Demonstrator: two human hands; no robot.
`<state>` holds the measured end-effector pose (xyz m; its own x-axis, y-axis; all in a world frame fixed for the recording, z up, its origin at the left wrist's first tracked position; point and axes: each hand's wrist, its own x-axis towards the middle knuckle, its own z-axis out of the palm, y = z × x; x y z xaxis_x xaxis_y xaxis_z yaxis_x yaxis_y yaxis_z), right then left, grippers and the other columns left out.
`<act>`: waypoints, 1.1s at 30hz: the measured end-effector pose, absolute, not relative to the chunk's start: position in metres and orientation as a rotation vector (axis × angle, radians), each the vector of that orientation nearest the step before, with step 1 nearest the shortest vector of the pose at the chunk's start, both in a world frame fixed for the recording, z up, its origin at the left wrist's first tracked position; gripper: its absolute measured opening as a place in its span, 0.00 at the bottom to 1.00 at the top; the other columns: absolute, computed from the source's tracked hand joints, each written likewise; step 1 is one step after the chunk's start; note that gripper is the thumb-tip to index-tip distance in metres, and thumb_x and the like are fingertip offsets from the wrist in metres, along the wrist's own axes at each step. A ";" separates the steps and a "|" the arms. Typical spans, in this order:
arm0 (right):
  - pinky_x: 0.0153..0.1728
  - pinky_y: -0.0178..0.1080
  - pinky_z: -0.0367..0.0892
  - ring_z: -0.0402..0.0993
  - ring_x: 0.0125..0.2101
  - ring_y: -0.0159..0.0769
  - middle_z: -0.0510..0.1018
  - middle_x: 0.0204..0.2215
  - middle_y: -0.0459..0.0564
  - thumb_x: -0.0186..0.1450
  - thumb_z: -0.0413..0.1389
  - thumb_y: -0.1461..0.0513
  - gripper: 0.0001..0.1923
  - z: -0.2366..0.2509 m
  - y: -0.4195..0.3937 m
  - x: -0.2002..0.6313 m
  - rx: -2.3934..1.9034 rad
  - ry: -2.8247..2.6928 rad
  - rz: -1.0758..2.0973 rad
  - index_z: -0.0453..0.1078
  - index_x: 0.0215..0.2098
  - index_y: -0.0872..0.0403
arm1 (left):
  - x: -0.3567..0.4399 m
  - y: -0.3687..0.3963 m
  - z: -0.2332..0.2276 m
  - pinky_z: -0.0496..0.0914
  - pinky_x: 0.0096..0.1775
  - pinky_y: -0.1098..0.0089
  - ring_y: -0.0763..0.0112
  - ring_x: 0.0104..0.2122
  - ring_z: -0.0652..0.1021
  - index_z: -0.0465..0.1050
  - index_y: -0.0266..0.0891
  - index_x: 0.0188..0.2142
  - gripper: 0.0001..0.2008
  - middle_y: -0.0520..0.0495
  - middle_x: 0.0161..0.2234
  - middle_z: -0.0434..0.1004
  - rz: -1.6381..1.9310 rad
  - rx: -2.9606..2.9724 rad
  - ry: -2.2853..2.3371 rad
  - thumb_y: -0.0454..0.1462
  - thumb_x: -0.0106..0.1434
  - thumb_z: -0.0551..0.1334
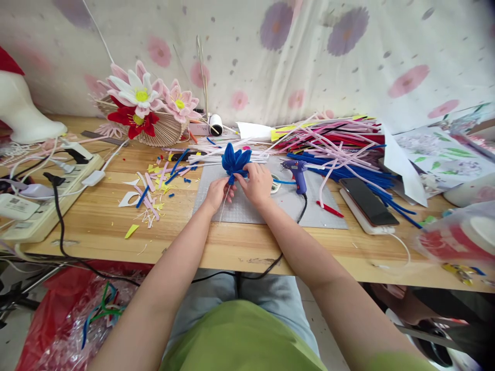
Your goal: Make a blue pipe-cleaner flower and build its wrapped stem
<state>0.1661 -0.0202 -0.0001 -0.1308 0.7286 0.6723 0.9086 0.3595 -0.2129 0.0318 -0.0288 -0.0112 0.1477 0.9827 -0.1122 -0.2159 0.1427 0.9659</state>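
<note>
A blue pipe-cleaner flower stands upright between my two hands over the grey cutting mat, its petals spread at the top. My left hand is closed around the flower's base, and a thin pale wire stem points down from there. With thumb and fingers, my right hand pinches the lower right side of the flower. A roll of tape lies partly hidden behind my right hand. To the right of it rests a purple glue gun, its black cord running off the table's front edge.
Pipe cleaners in pink, white, red and blue are heaped at the back right. Scraps litter the left. A phone lies on a white power bank. Finished flowers stand back left, near a power strip.
</note>
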 end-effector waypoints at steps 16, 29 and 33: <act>0.32 0.39 0.50 0.63 0.31 0.39 0.73 0.28 0.51 0.63 0.47 0.52 0.15 -0.001 -0.022 0.167 -1.432 -1.971 -0.335 0.66 0.34 0.55 | 0.031 -0.030 -0.005 0.71 0.26 0.72 0.75 0.22 0.75 0.73 0.31 0.30 0.08 0.47 0.25 0.75 1.157 0.868 1.051 0.37 0.53 0.64; 0.34 0.39 0.51 0.64 0.32 0.38 0.74 0.29 0.51 0.66 0.43 0.57 0.14 -0.001 -0.027 0.163 -1.344 -2.080 -0.344 0.67 0.35 0.54 | 0.029 -0.029 0.001 0.71 0.26 0.72 0.75 0.23 0.75 0.71 0.30 0.27 0.09 0.47 0.24 0.75 1.153 0.726 1.047 0.34 0.47 0.68; 0.35 0.38 0.53 0.64 0.33 0.37 0.75 0.32 0.52 0.67 0.41 0.58 0.16 -0.001 -0.029 0.163 -1.280 -2.128 -0.333 0.68 0.37 0.54 | 0.031 -0.029 0.002 0.71 0.25 0.73 0.80 0.19 0.71 0.71 0.31 0.25 0.07 0.50 0.20 0.71 1.215 0.687 1.067 0.33 0.48 0.67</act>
<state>0.1625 -0.0291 -0.0008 -0.3333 0.7043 0.6268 0.8620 0.4970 -0.1001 0.0309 -0.0287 0.0016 -0.0037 0.9611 -0.2763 -0.3978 0.2521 0.8822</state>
